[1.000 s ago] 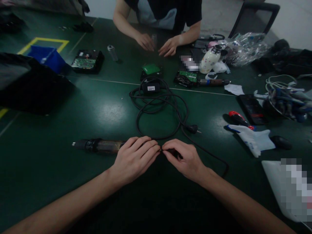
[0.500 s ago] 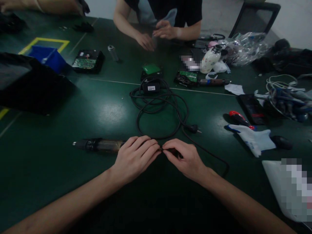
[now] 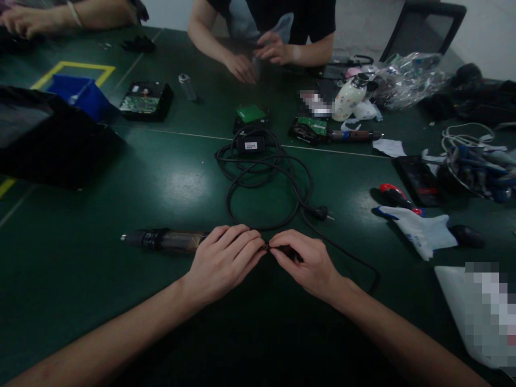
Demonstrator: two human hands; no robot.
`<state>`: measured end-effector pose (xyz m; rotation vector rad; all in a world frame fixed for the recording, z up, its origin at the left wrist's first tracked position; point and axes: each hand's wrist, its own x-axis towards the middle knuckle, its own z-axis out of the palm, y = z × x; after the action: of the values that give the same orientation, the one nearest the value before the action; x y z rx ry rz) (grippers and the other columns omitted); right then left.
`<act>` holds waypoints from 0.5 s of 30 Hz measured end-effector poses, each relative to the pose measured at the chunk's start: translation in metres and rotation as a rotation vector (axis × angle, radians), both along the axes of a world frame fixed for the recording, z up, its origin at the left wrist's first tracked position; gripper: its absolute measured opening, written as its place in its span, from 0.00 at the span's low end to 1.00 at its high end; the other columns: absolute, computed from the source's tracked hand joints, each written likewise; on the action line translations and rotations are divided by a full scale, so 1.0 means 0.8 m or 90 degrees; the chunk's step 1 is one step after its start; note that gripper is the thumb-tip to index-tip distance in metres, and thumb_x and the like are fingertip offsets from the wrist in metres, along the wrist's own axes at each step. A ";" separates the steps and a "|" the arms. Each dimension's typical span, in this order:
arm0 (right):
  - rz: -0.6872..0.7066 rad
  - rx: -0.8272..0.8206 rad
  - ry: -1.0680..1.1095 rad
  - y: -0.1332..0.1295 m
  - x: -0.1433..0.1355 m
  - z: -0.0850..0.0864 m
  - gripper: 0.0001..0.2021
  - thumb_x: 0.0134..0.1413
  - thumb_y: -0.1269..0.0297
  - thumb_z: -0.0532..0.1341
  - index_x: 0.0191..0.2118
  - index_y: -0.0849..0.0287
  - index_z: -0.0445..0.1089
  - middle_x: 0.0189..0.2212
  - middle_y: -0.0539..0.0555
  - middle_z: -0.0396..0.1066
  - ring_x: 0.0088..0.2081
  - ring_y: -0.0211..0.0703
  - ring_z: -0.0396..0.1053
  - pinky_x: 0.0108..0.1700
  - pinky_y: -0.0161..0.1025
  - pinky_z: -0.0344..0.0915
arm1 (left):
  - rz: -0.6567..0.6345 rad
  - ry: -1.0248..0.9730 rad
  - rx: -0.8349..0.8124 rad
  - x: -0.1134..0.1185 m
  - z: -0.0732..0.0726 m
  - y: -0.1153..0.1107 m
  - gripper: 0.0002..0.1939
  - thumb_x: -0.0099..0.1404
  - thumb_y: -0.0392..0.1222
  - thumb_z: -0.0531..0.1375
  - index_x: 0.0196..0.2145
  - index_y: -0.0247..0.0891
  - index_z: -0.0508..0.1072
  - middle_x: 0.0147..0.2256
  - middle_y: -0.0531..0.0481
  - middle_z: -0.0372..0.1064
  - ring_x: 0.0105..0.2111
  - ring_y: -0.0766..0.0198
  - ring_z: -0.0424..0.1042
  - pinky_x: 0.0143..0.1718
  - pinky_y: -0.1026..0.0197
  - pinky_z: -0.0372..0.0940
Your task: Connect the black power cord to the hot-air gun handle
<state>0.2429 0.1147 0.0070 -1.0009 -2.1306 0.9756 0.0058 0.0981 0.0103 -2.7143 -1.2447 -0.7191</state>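
My left hand (image 3: pixel 226 257) is wrapped over the rear part of a dark electric screwdriver (image 3: pixel 173 240), which lies lengthwise with its bit end pointing left. At the screwdriver's rear end, my right hand (image 3: pixel 308 262) pinches thumb and fingertips around something small and dark, mostly hidden by the fingers. The fingertips of both hands almost meet there. Just beyond them a black power cable (image 3: pixel 309 180) lies in loose loops, with a black box (image 3: pixel 250 144) bearing a white label and a two-pin plug (image 3: pixel 321 213).
Hard drives (image 3: pixel 145 101) with green boards lie farther off, near a blue bin (image 3: pixel 76 94) and a black bag (image 3: pixel 44 145). To the right are a glove (image 3: pixel 423 231), a red-black tool (image 3: pixel 397 198) and a bottle (image 3: pixel 350 99). A co-worker's hands (image 3: pixel 245 67) are across the table.
My hands and the screwdriver hold practically the same position. At upper left, another person's forearm and hand have shifted to the right, farther into view.
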 end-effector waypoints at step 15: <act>-0.006 -0.005 0.000 0.000 0.000 -0.001 0.06 0.70 0.67 0.61 0.48 0.56 0.73 0.41 0.54 0.77 0.40 0.42 0.76 0.39 0.38 0.72 | 0.025 0.010 -0.012 0.003 0.000 0.000 0.11 0.71 0.43 0.64 0.49 0.40 0.77 0.51 0.48 0.79 0.49 0.56 0.76 0.44 0.52 0.64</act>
<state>0.2425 0.1143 0.0062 -1.0134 -2.1211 0.9808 0.0079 0.0981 0.0100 -2.6966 -1.3049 -0.6848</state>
